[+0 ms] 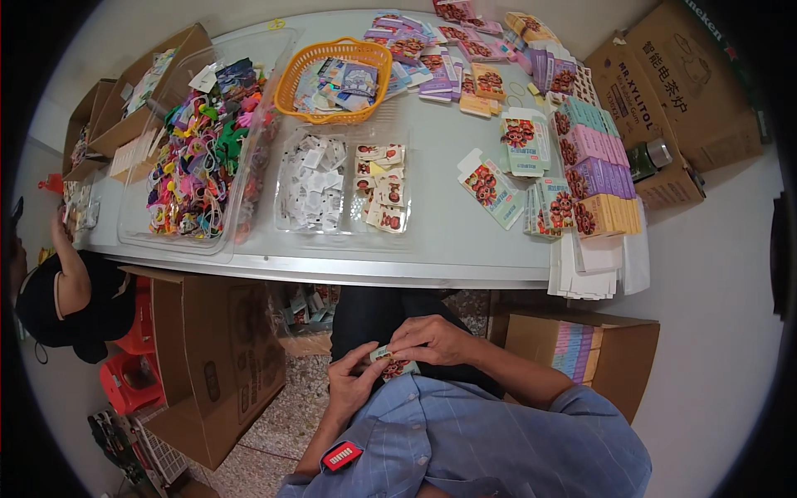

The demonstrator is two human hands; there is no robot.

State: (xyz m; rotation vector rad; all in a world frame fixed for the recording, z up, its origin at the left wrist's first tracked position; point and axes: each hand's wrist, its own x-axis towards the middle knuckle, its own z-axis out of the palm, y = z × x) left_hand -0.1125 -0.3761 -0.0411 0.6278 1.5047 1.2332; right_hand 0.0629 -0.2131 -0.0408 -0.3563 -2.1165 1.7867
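Note:
Close to my body, above my lap, I hold a small pale green printed box [398, 368] with red and brown pictures on it. My left hand [353, 380] grips it from the left, thumb along its upper edge. The fingers of my right hand [432, 340] are pinched together at its top end. Both hands hide part of the box, so I cannot tell whether its end flap is folded in. On the table beyond, similar pale green cartons lie flat, with one flattened carton [491, 189] nearest the front.
A clear bin [241, 241] of colourful charms stands at left, beside an orange basket [286, 91] of packets. Before it, clear trays [349, 236] hold white packets and printed cards. Stacked small boxes [594, 166] stand at right. Cardboard boxes [220, 365] flank my legs. Another person [75, 290] works far left.

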